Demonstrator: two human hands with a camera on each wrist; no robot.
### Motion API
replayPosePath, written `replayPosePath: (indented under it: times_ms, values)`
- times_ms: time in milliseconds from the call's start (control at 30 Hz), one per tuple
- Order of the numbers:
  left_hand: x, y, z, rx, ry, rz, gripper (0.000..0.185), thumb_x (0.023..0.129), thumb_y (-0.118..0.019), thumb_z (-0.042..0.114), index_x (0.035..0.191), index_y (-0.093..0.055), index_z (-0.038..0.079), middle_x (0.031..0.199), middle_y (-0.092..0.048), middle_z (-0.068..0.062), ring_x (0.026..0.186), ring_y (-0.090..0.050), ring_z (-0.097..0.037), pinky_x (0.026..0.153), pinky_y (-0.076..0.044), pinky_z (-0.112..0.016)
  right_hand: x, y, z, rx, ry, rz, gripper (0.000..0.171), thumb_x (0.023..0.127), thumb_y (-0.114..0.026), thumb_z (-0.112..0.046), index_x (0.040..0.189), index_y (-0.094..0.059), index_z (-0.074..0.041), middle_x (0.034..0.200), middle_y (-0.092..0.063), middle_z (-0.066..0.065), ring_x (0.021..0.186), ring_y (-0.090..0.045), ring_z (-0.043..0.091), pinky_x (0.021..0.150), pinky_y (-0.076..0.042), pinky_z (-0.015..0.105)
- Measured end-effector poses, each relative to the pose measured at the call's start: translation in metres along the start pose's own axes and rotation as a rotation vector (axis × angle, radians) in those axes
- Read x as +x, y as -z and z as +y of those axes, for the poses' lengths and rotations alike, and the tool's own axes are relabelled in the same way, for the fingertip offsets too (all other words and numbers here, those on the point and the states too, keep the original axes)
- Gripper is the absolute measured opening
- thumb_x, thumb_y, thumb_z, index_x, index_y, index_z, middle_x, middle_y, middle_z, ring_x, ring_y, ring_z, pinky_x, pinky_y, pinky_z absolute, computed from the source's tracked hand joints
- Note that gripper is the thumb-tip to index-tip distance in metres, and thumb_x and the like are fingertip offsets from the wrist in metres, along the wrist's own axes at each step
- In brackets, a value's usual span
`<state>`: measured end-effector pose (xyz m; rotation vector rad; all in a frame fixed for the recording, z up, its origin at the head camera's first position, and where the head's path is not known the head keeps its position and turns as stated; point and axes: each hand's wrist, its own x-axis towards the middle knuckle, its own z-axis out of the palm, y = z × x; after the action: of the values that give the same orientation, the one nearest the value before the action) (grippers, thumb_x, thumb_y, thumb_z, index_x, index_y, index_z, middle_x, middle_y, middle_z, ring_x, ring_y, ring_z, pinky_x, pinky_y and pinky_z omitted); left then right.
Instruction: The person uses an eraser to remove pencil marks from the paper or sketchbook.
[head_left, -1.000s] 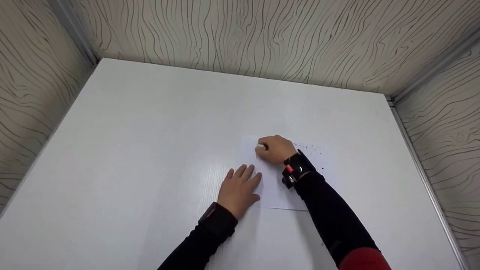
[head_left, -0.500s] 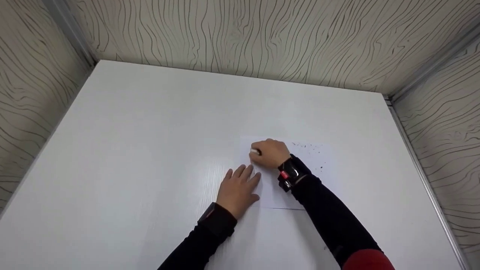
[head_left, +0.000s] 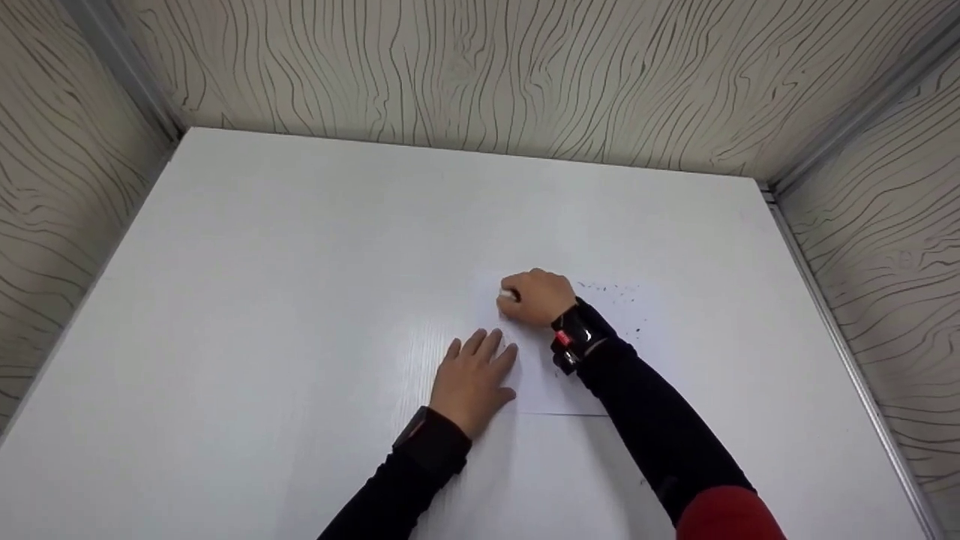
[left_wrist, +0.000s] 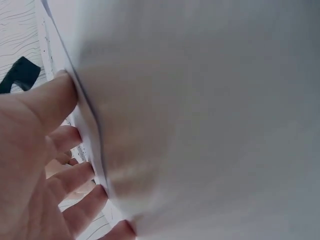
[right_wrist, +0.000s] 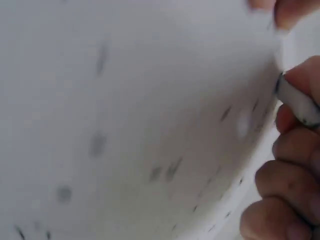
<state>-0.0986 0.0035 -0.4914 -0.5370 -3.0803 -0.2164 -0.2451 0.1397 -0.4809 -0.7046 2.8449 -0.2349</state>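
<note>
A white sheet of paper [head_left: 551, 394] lies on the white table, right of its middle. My right hand [head_left: 538, 296] curls over the paper's upper left part and pinches a small white eraser [right_wrist: 297, 102] between thumb and fingers. In the right wrist view the eraser's tip is smudged dark and meets the sheet; the rest is hidden by the fingers. My left hand [head_left: 469, 386] lies flat with spread fingers over the sheet's lower left edge. Dark crumbs [head_left: 637, 330] are scattered on the paper's right side.
The white table [head_left: 300, 300] spreads around the sheet on all sides. Wood-grain patterned panels [head_left: 465, 75] enclose it at the back and both sides. Several more dark specks show near the right sleeve [head_left: 645, 397].
My right hand has slid left with the eraser, dipping toward me and then back away in short strokes. The left hand stays in place on the sheet. The head view shifts slightly.
</note>
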Motion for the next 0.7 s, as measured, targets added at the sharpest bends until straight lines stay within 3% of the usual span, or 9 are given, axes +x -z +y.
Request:
replayPosePath:
  times_ms: [167, 400, 467, 700]
  values:
    - [0.002, -0.001, 0.004, 0.012, -0.006, -0.012, 0.058, 0.085, -0.071, 0.045, 0.137, -0.057, 0.025, 0.144, -0.053, -0.002, 0.135, -0.048, -0.022, 0.108, -0.044, -0.044, 0.003, 0.004, 0.011, -0.035, -0.118, 0.081, 0.024, 0.094, -0.055, -0.028, 0.076, -0.055, -0.012, 0.072, -0.059, 0.008, 0.069, -0.055, 0.024, 0.059, -0.044, 0.039]
    - [0.0, -0.001, -0.001, -0.003, -0.005, -0.02, 0.057, 0.084, -0.072, 0.044, 0.136, -0.057, 0.024, 0.143, -0.054, -0.003, 0.134, -0.049, -0.024, 0.107, -0.045, -0.046, -0.011, -0.003, -0.003, 0.036, 0.078, -0.081, 0.027, 0.09, -0.055, -0.029, 0.068, -0.048, -0.016, 0.063, -0.044, -0.004, 0.063, -0.044, 0.014, 0.056, -0.033, 0.028]
    - [0.0, 0.0, -0.001, -0.005, -0.003, -0.017, 0.057, 0.085, -0.072, 0.044, 0.136, -0.058, 0.024, 0.142, -0.055, -0.003, 0.134, -0.049, -0.024, 0.107, -0.044, -0.046, -0.012, -0.004, -0.004, 0.041, 0.089, -0.062, 0.027, 0.089, -0.056, -0.029, 0.067, -0.048, -0.016, 0.062, -0.046, -0.003, 0.063, -0.046, 0.015, 0.056, -0.033, 0.028]
    - [0.003, -0.002, 0.004, -0.001, -0.01, -0.021, 0.056, 0.085, -0.072, 0.043, 0.135, -0.058, 0.025, 0.14, -0.056, -0.003, 0.134, -0.049, -0.023, 0.107, -0.044, -0.045, -0.01, -0.002, 0.006, 0.012, -0.128, 0.101, 0.029, 0.093, -0.057, -0.031, 0.071, -0.05, -0.013, 0.072, -0.057, 0.007, 0.074, -0.056, 0.025, 0.06, -0.042, 0.038]
